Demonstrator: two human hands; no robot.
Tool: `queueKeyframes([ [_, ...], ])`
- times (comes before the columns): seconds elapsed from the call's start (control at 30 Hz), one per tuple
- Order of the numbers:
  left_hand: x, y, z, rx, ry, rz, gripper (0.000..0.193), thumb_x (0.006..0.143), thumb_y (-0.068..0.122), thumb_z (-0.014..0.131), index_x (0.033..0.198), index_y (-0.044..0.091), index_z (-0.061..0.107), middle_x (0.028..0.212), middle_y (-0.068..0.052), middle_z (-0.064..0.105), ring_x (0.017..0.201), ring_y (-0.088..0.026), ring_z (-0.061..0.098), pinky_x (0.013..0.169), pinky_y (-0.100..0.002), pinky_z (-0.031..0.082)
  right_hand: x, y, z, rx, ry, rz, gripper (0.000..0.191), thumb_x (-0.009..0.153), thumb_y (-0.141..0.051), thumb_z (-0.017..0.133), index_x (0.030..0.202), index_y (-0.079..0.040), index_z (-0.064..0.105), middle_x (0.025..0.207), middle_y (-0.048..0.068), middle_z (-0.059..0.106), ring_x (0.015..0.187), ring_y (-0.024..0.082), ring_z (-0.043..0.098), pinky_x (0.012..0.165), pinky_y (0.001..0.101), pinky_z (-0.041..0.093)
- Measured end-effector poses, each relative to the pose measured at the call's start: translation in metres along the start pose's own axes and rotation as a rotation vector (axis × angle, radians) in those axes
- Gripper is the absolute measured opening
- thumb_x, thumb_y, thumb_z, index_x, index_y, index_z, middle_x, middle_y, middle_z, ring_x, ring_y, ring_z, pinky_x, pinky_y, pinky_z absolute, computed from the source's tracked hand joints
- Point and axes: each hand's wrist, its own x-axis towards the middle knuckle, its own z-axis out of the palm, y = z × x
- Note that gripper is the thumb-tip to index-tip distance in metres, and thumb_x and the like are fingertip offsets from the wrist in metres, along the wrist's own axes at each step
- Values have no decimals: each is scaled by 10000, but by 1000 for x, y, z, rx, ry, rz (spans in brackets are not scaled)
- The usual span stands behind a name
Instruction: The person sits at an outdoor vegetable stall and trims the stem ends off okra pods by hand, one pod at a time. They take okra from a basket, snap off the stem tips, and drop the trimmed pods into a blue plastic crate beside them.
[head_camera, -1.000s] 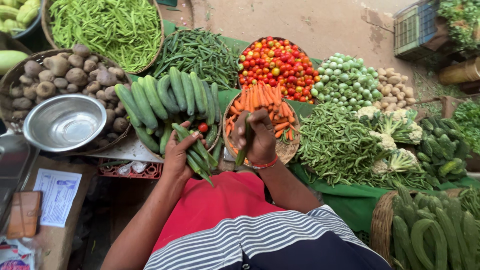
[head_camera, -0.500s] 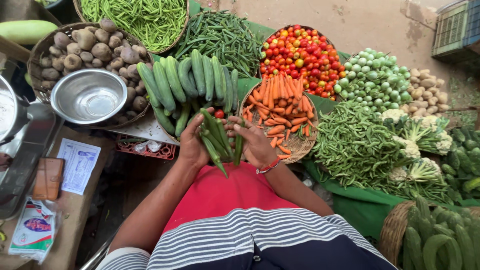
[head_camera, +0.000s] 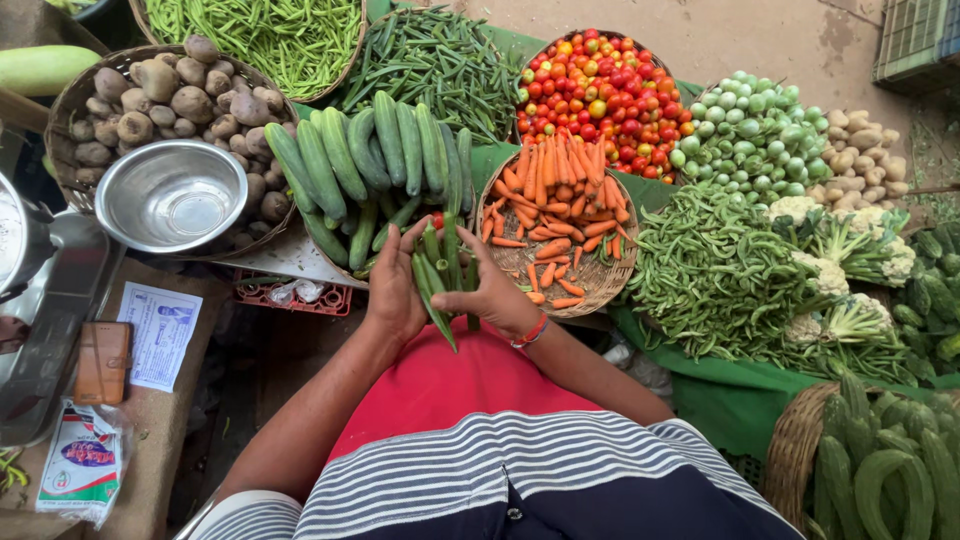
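Note:
Both my hands hold one bunch of long green okra pods (head_camera: 440, 275) in front of my red and striped shirt. My left hand (head_camera: 393, 290) cups the bunch from the left, fingers curled up around the pods. My right hand (head_camera: 495, 290), with a red band at the wrist, closes on it from the right. The pod tips point down toward my chest. Just beyond the bunch lies a pile of cucumbers (head_camera: 370, 160), and to its right a basket of carrots (head_camera: 555, 205).
A steel bowl (head_camera: 170, 195) rests on a basket of potatoes (head_camera: 150, 95) at left. Green beans (head_camera: 435, 60), tomatoes (head_camera: 600, 95), small round green vegetables (head_camera: 750, 130), cauliflower (head_camera: 835, 245) and a bean heap (head_camera: 715, 275) spread behind. A scale pan (head_camera: 45, 300), papers and a brown wallet (head_camera: 100, 362) lie left.
The view has tilted down and closer. My right hand left the carrot basket and joined the left on the okra bunch, which has been gathered upright between both hands.

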Motion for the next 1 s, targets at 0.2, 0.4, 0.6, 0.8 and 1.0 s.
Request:
queueKeyframes([
  [0.2,1,-4,1,93,29,-13,498,1050,286,480,1520,131,420,1361,-81,590,1174,-225,635,1006,-415,533,5,1,5,-59,49,-1,1182,690,-60,916,1639,-100,212,1473,118,529,1318,199,549,1065,343,509],
  [0.4,2,-13,1,178,140,89,335,1014,186,555,1335,170,463,1216,-109,605,1041,-221,635,867,-390,545,9,-3,2,13,4,-87,1178,701,9,909,1636,-116,203,1505,85,516,1344,190,543,1100,343,507],
  [0.6,2,-18,-2,245,46,247,152,1008,142,647,1069,97,515,1307,-82,596,1114,-151,616,938,-319,537,13,1,-2,40,4,-45,1174,709,1,899,1637,-128,191,1470,88,545,1293,194,574,1056,351,529],
  [0.8,7,-19,-6,361,14,270,183,961,56,721,933,47,540,1330,-94,635,1041,-143,613,899,-307,527,16,9,-15,314,-97,-36,1036,814,-105,863,1634,-115,230,1505,47,513,1357,170,536,1103,342,487],
  [1.0,9,-21,-4,267,51,260,135,1024,60,693,1112,37,594,1181,-153,620,1015,-166,622,869,-321,535,17,12,-18,691,-64,8,682,1025,-155,667,1605,-67,319,1493,74,541,1354,205,563,1132,390,489],
])
